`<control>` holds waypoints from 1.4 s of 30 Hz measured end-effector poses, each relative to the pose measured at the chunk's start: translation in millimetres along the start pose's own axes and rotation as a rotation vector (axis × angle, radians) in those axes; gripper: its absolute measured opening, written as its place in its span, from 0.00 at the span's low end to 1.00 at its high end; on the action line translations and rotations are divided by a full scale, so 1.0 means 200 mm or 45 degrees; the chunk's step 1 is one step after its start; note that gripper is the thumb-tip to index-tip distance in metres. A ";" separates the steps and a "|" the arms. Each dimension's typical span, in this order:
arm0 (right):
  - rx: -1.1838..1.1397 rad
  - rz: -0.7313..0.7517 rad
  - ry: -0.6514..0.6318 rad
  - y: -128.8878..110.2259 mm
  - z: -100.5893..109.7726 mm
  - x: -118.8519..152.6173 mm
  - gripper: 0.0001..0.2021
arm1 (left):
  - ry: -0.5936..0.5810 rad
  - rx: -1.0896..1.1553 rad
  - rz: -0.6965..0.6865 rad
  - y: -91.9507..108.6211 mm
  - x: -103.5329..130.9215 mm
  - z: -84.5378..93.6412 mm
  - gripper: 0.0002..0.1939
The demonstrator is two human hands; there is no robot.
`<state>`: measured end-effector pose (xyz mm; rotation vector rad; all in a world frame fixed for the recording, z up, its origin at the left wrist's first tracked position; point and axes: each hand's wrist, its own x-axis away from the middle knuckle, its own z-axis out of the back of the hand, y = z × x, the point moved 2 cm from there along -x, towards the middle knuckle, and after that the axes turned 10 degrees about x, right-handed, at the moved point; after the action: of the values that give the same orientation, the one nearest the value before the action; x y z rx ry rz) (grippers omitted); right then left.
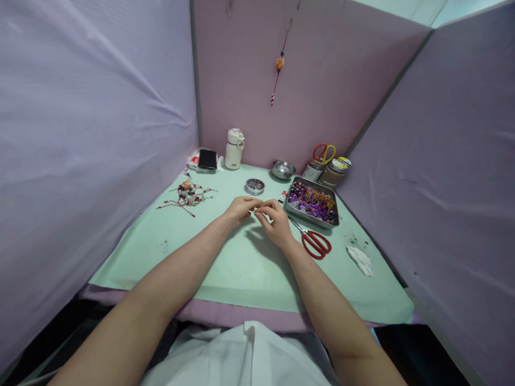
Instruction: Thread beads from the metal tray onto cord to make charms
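Left hand point(240, 208) and right hand point(274, 220) pinch something tiny between fingertips.

Worktop point(169, 257) is covered in matt, smooth green sheet; tray point(333, 221) and bowl point(282, 169) are shiny metal; scissors point(316, 242) handles are glossy red plastic.

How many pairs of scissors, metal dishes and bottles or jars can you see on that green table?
Scissors: 2 (red pair lying flat, red-and-yellow pair in a jar)
Metal dishes: 3 (bead tray, small bowl, round tin)
Bottles and jars: 3 (white bottle, scissors jar, lidded jar)
Total: 8
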<state>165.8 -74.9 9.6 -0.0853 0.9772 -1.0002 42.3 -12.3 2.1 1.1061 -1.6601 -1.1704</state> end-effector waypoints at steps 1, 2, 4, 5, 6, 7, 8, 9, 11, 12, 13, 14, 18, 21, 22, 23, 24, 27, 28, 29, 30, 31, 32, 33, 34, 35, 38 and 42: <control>-0.062 -0.082 0.002 0.01 0.00 0.00 0.07 | 0.029 -0.023 -0.043 0.00 0.00 0.00 0.14; -0.123 -0.169 0.006 0.01 0.00 -0.01 0.08 | 0.057 -0.049 -0.098 0.01 0.00 0.00 0.13; -0.211 -0.331 0.021 0.03 0.00 -0.01 0.10 | 0.098 -0.097 -0.223 0.02 0.00 0.00 0.12; -0.234 -0.392 0.027 0.04 0.00 -0.02 0.10 | 0.106 -0.113 -0.278 0.02 0.00 -0.01 0.11; -0.246 -0.436 0.031 0.04 0.00 -0.02 0.10 | 0.107 -0.123 -0.325 0.03 0.00 -0.01 0.11; -0.249 -0.466 0.032 0.05 0.00 -0.02 0.10 | 0.102 -0.129 -0.359 0.03 0.00 -0.02 0.10; -0.250 -0.486 0.030 0.05 0.01 -0.03 0.10 | 0.096 -0.132 -0.385 0.03 0.00 -0.02 0.10; -0.250 -0.497 0.024 0.05 0.01 -0.03 0.09 | 0.089 -0.136 -0.405 0.02 0.00 -0.02 0.10; -0.260 -0.501 0.009 0.06 0.01 -0.03 0.08 | 0.075 -0.148 -0.430 0.02 0.00 -0.03 0.11; -0.268 -0.501 0.003 0.06 0.01 -0.03 0.08 | 0.070 -0.155 -0.436 0.02 0.00 -0.03 0.11; -0.280 -0.505 -0.005 0.07 0.01 -0.02 0.08 | 0.067 -0.162 -0.440 0.02 0.00 -0.03 0.10; -0.295 -0.519 -0.015 0.08 0.00 -0.02 0.08 | 0.065 -0.170 -0.445 0.02 0.00 -0.04 0.10; -0.385 -0.660 -0.040 0.11 -0.01 -0.01 0.09 | 0.058 -0.210 -0.493 0.03 0.01 -0.05 0.09; -0.458 -0.756 -0.031 0.12 -0.02 -0.01 0.09 | 0.042 -0.249 -0.520 0.03 0.01 -0.05 0.10; -0.475 -0.777 -0.033 0.12 -0.02 -0.01 0.09 | 0.040 -0.263 -0.523 0.03 0.01 -0.05 0.10; -0.488 -0.793 -0.037 0.12 -0.02 -0.01 0.09 | 0.041 -0.277 -0.527 0.03 0.01 -0.05 0.10; -0.494 -0.808 -0.043 0.12 -0.02 -0.01 0.10 | 0.040 -0.293 -0.530 0.03 0.01 -0.05 0.10; -0.497 -0.833 -0.049 0.11 -0.02 -0.01 0.10 | 0.032 -0.336 -0.541 0.03 0.03 -0.06 0.10; -0.501 -0.832 -0.044 0.12 -0.02 -0.01 0.11 | 0.030 -0.345 -0.544 0.04 0.03 -0.06 0.10; -0.509 -0.828 -0.036 0.12 -0.02 -0.01 0.11 | 0.029 -0.350 -0.545 0.04 0.04 -0.06 0.10; -0.520 -0.826 -0.027 0.12 -0.02 -0.01 0.12 | 0.028 -0.351 -0.546 0.04 0.04 -0.06 0.10; -0.534 -0.827 -0.019 0.12 -0.02 -0.01 0.13 | 0.027 -0.349 -0.546 0.04 0.04 -0.07 0.10; -0.550 -0.834 -0.012 0.12 -0.02 -0.01 0.14 | 0.023 -0.346 -0.545 0.04 0.04 -0.07 0.10; -0.568 -0.846 -0.007 0.13 -0.02 -0.01 0.15 | 0.017 -0.342 -0.543 0.04 0.04 -0.07 0.10; -0.584 -0.865 -0.001 0.13 -0.03 -0.01 0.15 | 0.008 -0.337 -0.540 0.04 0.04 -0.07 0.10; -0.598 -0.887 0.005 0.13 -0.03 -0.01 0.16 | -0.001 -0.333 -0.537 0.04 0.03 -0.07 0.09; -0.607 -0.929 0.010 0.14 -0.02 -0.01 0.18 | -0.043 -0.325 -0.528 0.04 0.03 -0.06 0.09; -0.532 -0.930 0.014 0.15 -0.01 -0.01 0.19 | -0.084 -0.349 -0.519 0.03 0.03 -0.06 0.11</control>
<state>183.4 -55.6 -4.6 -0.8325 1.1820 -1.4359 50.1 -19.4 11.7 1.2710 -1.3017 -1.6537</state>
